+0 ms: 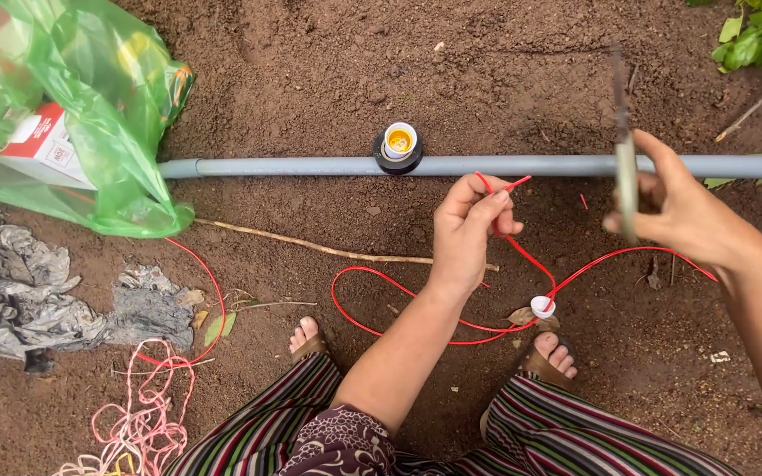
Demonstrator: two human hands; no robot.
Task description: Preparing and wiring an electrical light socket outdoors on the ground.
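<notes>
While green bag (90, 106) holds box (46, 145), left fingers (487, 207) pinch red wire (522, 256), right hand (672, 207) grips blade (626, 167)

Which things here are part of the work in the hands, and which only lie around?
In use: red wire, held by left hand; thin tool in right hand; lamp socket on grey pipe.
Lying about: green bag, grey rag, pink string, stick.

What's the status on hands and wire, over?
Left hand pinching red wire ends. Right hand gripping a blurred tool. Lamp socket on grey pipe, untouched. Nothing between.
</notes>
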